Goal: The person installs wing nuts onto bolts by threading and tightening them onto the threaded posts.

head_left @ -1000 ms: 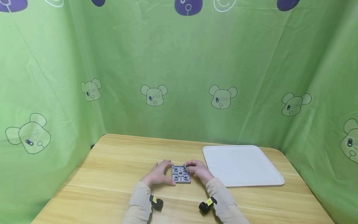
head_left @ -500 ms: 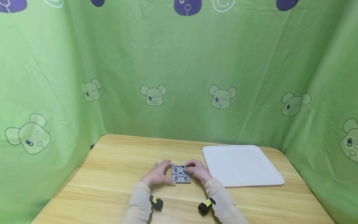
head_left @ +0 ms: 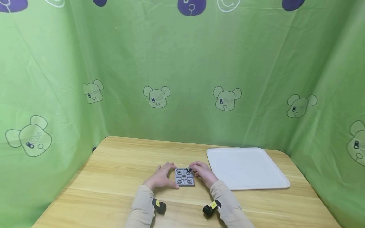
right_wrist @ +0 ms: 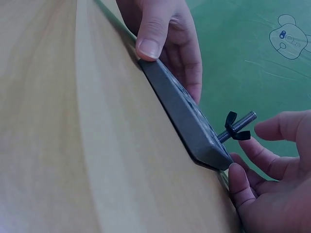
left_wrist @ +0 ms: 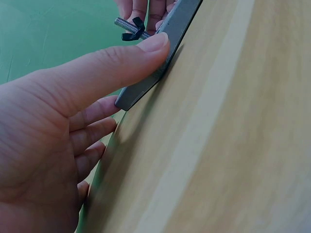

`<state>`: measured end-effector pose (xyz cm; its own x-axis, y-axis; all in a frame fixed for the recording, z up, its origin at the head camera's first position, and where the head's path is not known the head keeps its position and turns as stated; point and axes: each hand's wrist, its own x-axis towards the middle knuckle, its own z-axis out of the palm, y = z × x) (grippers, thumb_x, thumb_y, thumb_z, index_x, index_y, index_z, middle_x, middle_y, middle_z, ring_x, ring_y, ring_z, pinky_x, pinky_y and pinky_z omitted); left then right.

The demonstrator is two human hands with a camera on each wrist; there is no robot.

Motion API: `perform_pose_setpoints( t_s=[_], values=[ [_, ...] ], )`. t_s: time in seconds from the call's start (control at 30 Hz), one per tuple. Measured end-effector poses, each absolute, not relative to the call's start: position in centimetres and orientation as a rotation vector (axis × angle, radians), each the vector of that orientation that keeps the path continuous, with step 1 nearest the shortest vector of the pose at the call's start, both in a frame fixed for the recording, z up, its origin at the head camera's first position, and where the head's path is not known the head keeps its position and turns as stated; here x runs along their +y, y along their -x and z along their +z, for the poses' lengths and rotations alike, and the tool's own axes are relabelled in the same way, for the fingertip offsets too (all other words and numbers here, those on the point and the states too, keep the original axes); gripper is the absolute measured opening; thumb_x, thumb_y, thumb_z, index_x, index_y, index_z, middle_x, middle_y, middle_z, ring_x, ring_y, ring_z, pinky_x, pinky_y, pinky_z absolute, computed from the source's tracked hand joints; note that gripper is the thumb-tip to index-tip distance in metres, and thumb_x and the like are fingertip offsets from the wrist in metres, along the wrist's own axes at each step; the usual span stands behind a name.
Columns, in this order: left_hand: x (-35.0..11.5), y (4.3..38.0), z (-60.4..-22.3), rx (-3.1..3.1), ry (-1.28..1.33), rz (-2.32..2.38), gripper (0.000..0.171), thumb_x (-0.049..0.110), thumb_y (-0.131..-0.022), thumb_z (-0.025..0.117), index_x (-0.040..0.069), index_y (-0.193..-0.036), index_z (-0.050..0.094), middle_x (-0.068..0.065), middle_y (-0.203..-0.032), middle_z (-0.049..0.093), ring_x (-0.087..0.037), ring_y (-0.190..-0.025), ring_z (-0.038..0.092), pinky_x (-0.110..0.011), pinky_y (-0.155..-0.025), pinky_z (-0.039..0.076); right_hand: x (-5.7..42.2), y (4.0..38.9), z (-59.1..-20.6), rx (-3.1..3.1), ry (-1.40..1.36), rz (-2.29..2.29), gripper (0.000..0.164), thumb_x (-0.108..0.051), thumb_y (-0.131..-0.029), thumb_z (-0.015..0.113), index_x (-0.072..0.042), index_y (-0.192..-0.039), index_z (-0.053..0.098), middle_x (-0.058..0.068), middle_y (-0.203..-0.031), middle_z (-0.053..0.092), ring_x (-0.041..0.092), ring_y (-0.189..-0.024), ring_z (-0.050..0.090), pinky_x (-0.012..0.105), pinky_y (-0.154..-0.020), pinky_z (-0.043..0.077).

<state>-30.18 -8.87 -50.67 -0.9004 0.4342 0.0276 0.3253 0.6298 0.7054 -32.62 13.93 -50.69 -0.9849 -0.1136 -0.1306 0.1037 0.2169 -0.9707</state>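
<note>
A grey square metal plate [head_left: 184, 183] with recessed pockets lies on the table between both hands. From its far right pocket a threaded bolt [right_wrist: 248, 118] sticks up, with a black wing nut [right_wrist: 235, 128] partway along it. My left hand [head_left: 162, 177] grips the plate from the left, thumb at the near corner and fingers at the far side. On the right, my right hand [head_left: 201, 172] has its fingers loosely bent around the wing nut. One fingertip is right at a wing, the index finger stands apart from the bolt, and the thumb is by the plate's corner.
A white tray [head_left: 248, 167] lies to the right, close beside the right hand. The wooden table [head_left: 114, 190] ends at a green curtain [head_left: 188, 123] at the back and sides. Black wrist cameras [head_left: 161, 208] sit on both sleeves.
My right fingers swept left across the bolt, then drew back right, and the wing nut now sits at a different angle. The left hand and plate stayed still.
</note>
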Motion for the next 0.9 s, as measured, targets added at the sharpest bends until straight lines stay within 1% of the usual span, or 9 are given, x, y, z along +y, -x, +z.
perform_pose_setpoints(
  t_s=[0.13, 0.3, 0.47, 0.63, 0.9],
  values=[
    [-8.87, 30.14, -50.64, 2.701, -0.634, 1.127, 0.088, 0.039, -0.066, 0.085, 0.007, -0.139, 0.048, -0.017, -0.157, 0.033, -0.037, -0.149, 0.022, -0.060, -0.123, 0.003, 13.77, 32.47, -50.52, 2.319, -0.001, -1.865, 0.022, -0.012, -0.087, 0.057, 0.002, -0.103, 0.064, 0.006, -0.096, 0.064, 0.016, -0.079, 0.053, 0.026, -0.068, 0.045],
    [-8.88, 30.08, -50.52, 2.692, -0.630, 1.138, 0.089, 0.038, -0.066, 0.085, 0.007, -0.140, 0.047, -0.017, -0.158, 0.032, -0.037, -0.150, 0.020, -0.060, -0.123, 0.002, 13.70, 32.49, -50.38, 2.304, -0.011, -1.869, 0.022, -0.008, -0.083, 0.058, 0.000, -0.102, 0.064, 0.008, -0.100, 0.066, 0.016, -0.077, 0.053, 0.026, -0.066, 0.044],
    [-8.85, 30.13, -50.55, 2.691, -0.632, 1.136, 0.089, 0.039, -0.066, 0.085, 0.007, -0.140, 0.047, -0.017, -0.157, 0.032, -0.037, -0.150, 0.021, -0.060, -0.123, 0.003, 13.97, 32.58, -50.60, 2.303, 0.017, -1.835, 0.027, -0.006, -0.081, 0.061, 0.000, -0.106, 0.064, 0.008, -0.100, 0.065, 0.016, -0.078, 0.054, 0.025, -0.066, 0.044],
    [-8.87, 30.22, -50.71, 2.700, -0.636, 1.129, 0.088, 0.039, -0.066, 0.085, 0.007, -0.139, 0.048, -0.017, -0.157, 0.033, -0.037, -0.149, 0.022, -0.061, -0.122, 0.003, 14.20, 32.54, -50.87, 2.314, 0.077, -1.801, 0.032, -0.004, -0.079, 0.062, 0.003, -0.110, 0.065, 0.009, -0.097, 0.066, 0.015, -0.077, 0.055, 0.025, -0.066, 0.046],
    [-8.87, 30.28, -50.81, 2.703, -0.645, 1.121, 0.088, 0.041, -0.066, 0.085, 0.008, -0.139, 0.048, -0.017, -0.157, 0.033, -0.037, -0.149, 0.022, -0.061, -0.122, 0.004, 14.07, 32.51, -50.79, 2.353, 0.083, -1.746, 0.028, -0.004, -0.080, 0.065, 0.002, -0.107, 0.067, 0.008, -0.094, 0.067, 0.015, -0.074, 0.053, 0.025, -0.062, 0.043]
  ],
)
